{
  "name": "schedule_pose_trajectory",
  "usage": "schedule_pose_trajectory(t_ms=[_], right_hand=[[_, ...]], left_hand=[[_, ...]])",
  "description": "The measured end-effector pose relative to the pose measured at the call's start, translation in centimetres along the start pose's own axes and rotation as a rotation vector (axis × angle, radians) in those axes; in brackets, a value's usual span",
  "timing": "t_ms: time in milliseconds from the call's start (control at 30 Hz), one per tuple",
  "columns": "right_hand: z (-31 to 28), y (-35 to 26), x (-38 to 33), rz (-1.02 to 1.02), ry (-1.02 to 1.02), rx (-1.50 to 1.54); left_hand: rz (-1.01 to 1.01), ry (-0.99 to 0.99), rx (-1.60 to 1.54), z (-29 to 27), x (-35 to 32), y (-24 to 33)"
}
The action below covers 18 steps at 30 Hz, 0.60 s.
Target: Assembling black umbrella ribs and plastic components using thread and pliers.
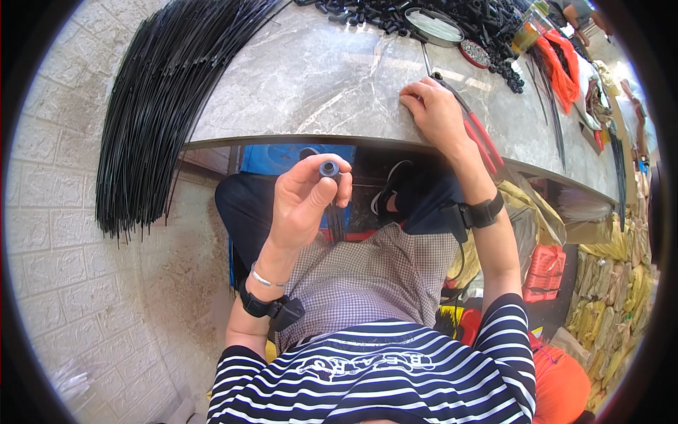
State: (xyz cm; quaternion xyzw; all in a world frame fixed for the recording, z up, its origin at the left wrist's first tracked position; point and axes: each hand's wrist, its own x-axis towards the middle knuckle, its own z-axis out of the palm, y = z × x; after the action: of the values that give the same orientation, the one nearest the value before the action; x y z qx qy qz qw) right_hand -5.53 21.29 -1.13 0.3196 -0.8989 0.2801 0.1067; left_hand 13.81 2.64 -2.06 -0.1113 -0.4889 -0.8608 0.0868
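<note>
My left hand (304,198) is raised in front of the table edge, its thumb and fingers closed round a short black tube (329,169). The tube's round, hollow end faces up. Thin dark strands (335,222) hang below that hand; whether they join the tube is hidden. On the grey table (304,92), near its front edge, my right hand (438,113) rests with curled fingers pressed together. Anything between those fingertips is too small or hidden to name. Red-handled pliers (482,138) lie right beside this hand, partly behind my wrist.
A thick bundle of long black rods (162,106) overhangs the table's left end. At the back lie a heap of black tube pieces (487,18), a round dish (434,28) and a small red dish (474,55) of tiny bits. An orange-red bag (561,71) lies farther right.
</note>
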Motion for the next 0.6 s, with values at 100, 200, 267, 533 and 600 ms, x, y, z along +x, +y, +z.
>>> schedule_pose_trajectory(t_ms=[100,200,267,533,600], right_hand=[[0.4,-0.4,0.2,-0.023,-0.008,-0.094],[0.8,0.1,0.4,-0.069,-0.034,-0.219],[0.8,1.1,0.4,-0.114,0.1,-0.064],[-3.8,-7.8,-5.4,0.271,-0.146,1.166],[-3.5,-9.2,-6.8,0.287,-0.124,1.307]], left_hand=[[-0.006,-0.002,0.007,0.1,0.2,0.1],[-0.004,0.006,0.011,0.4,0.2,0.0],[-0.014,0.016,0.009,0.3,0.3,-0.1],[-0.01,0.075,0.022,0.8,1.3,-0.7],[-0.006,0.065,0.003,1.0,1.4,-1.3]])
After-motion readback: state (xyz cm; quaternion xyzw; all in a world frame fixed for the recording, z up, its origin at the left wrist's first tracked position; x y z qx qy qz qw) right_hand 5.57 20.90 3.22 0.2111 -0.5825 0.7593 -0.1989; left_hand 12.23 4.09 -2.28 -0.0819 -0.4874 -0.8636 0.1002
